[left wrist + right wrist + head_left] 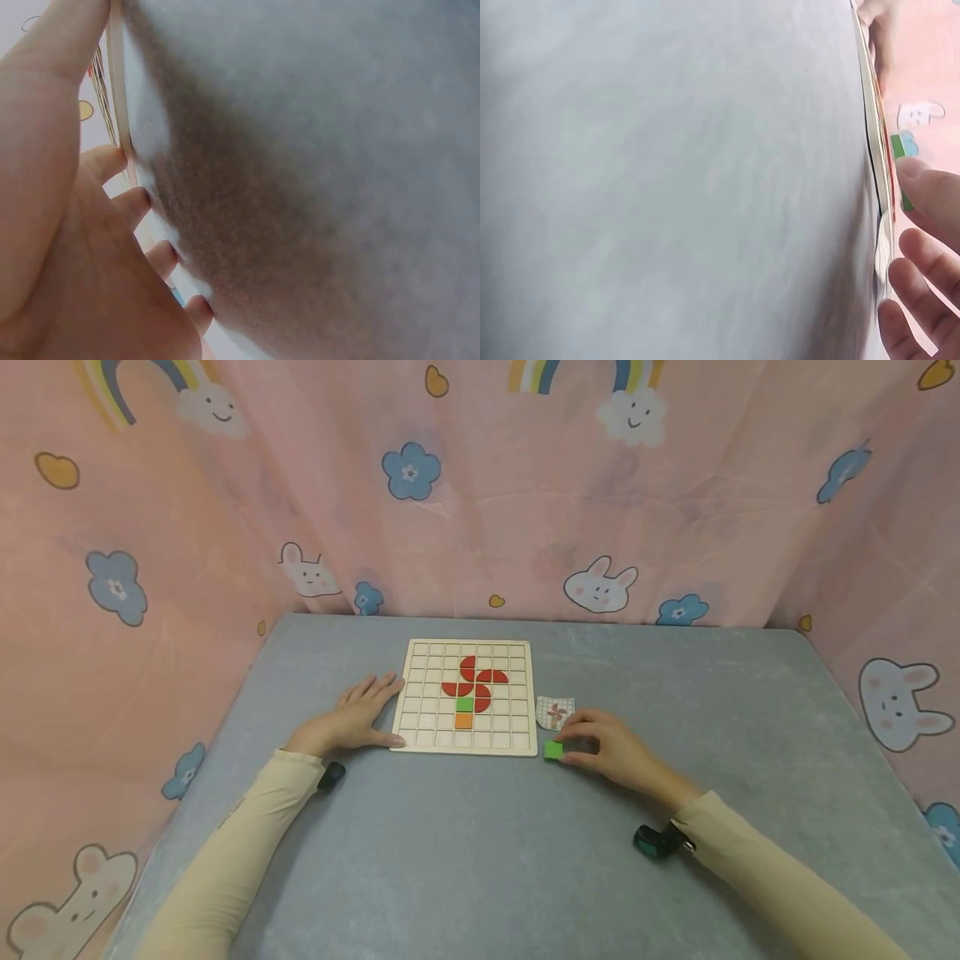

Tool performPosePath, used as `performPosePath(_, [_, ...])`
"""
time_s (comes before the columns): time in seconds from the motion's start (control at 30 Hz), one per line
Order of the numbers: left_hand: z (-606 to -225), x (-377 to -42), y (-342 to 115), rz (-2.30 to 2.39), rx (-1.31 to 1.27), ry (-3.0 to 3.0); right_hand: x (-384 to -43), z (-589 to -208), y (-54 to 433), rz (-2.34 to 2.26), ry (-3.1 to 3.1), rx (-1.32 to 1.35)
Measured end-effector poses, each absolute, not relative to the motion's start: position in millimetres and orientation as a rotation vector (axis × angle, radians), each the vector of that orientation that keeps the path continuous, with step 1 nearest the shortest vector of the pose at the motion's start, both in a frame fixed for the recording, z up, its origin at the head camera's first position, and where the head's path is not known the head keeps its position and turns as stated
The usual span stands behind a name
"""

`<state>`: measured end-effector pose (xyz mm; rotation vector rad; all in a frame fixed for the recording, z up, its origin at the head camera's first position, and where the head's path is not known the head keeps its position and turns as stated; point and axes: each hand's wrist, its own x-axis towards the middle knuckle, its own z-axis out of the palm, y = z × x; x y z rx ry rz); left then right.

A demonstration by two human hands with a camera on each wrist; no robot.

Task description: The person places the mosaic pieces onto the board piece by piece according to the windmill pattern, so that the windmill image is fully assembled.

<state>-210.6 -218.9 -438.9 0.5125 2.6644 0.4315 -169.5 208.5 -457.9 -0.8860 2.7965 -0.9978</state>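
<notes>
A wooden grid board (427, 739) lies flat on the table. Red quarter-circle pieces (492, 677) form a pinwheel on it, with a green square piece (465, 704) and an orange square piece (463, 721) below in a column. My left hand (356, 717) rests at the board's left edge, thumb and fingers spread and touching it. Between thumb and fingertips my right hand (611, 747) pinches a green square block (552, 751), just off the board's lower right corner. The right wrist view also shows that green block (898, 146) at the thumb, raised above the table.
A small paper card (553, 712) printed with a grid and a red pinwheel lies right of the board, beside the right hand. The grey table (480, 860) meets a pink patterned curtain (495, 527) at its back and sides.
</notes>
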Motion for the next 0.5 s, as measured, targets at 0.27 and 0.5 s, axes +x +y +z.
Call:
performPosePath(0.27, [-439, -210, -219, 0.441, 0.513, 2.659, -176, -453, 183, -1.031, 2.759, -0.884])
performPosePath(0.5, [-440, -211, -220, 0.431, 0.516, 2.659, -184, -451, 165, -1.022, 2.770, -0.888])
